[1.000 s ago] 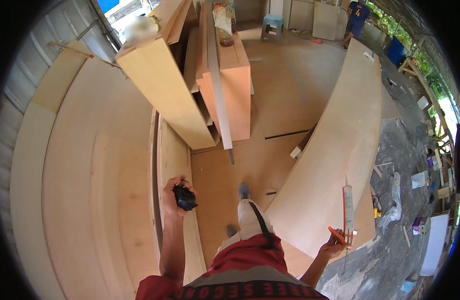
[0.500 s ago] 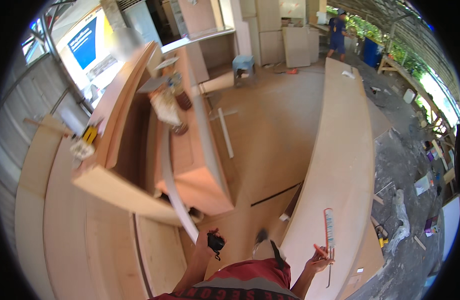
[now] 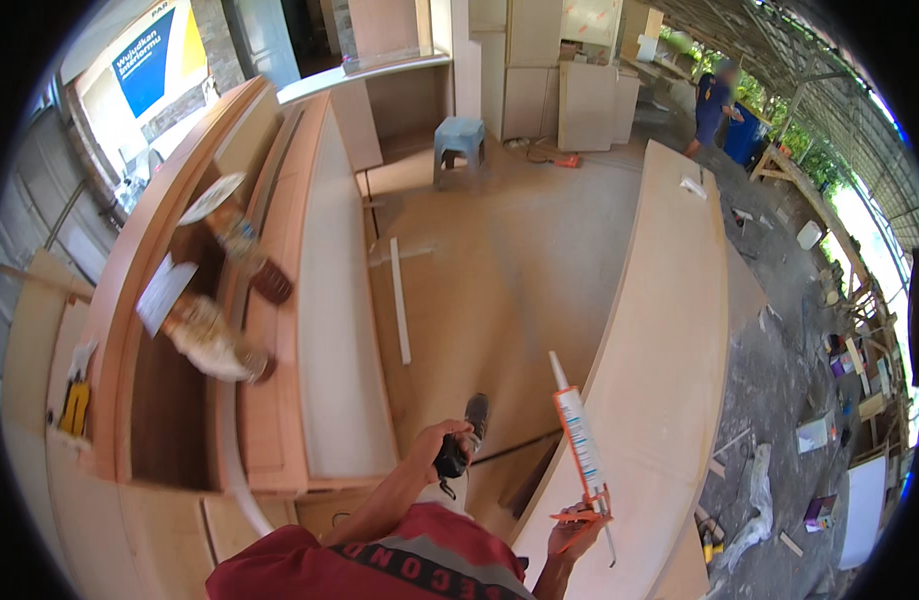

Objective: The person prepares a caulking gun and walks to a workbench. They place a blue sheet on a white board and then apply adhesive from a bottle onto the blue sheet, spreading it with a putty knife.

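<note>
My left hand (image 3: 430, 438) is closed round a small black object (image 3: 452, 459) with a thin cord dangling from it; its shape resembles a tape measure, but the fingers cover part of it. In my right hand (image 3: 572, 532) is an orange caulking gun (image 3: 598, 500), held by its handle. A white and orange sealant cartridge (image 3: 579, 437) sits in its frame, with the pale nozzle pointing up and away. The gun is over the near part of a long pale wooden panel (image 3: 670, 310). My dark shoe (image 3: 477, 408) shows beyond the left hand.
At the left lie long wooden cabinets (image 3: 350, 370), with jars (image 3: 272, 282) and blurred plastic bags on them. A blue stool (image 3: 460, 148) and a white strip (image 3: 400, 300) are on the brown floor. Another person (image 3: 713, 108) stands at the far right. Scraps litter the grey ground (image 3: 770, 370).
My left hand has swung right and further forward with the black object. The caulking gun has tilted left, and its nozzle now shows. The view has shifted, and the far person's pose differs.
</note>
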The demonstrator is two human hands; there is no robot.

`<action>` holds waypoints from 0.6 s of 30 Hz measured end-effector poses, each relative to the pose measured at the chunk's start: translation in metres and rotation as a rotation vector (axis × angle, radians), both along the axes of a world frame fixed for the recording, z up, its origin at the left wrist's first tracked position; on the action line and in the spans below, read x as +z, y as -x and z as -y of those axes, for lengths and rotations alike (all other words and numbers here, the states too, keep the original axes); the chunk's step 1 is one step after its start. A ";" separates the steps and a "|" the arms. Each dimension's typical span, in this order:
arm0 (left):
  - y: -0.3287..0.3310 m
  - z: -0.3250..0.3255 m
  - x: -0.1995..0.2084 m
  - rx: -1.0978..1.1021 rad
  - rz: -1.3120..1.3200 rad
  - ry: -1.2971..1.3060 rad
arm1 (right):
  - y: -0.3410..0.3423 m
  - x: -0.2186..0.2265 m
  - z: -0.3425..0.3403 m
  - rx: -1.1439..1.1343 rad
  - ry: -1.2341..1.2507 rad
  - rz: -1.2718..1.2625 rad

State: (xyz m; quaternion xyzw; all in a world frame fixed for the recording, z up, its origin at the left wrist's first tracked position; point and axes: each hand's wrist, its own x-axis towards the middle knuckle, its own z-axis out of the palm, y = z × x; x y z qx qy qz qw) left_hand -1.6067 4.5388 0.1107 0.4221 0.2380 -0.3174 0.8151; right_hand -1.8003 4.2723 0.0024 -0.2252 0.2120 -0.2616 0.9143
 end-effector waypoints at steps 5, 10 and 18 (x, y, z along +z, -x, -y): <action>-0.162 0.027 -0.004 -0.152 0.147 -0.118 | -0.202 0.038 -0.007 0.121 -0.169 0.140; -0.311 0.063 0.014 -0.056 0.224 -0.109 | -0.373 0.053 0.005 0.319 -0.036 -0.021; -0.476 0.041 0.064 0.219 0.345 -0.114 | -0.606 0.074 0.013 0.684 -0.199 0.009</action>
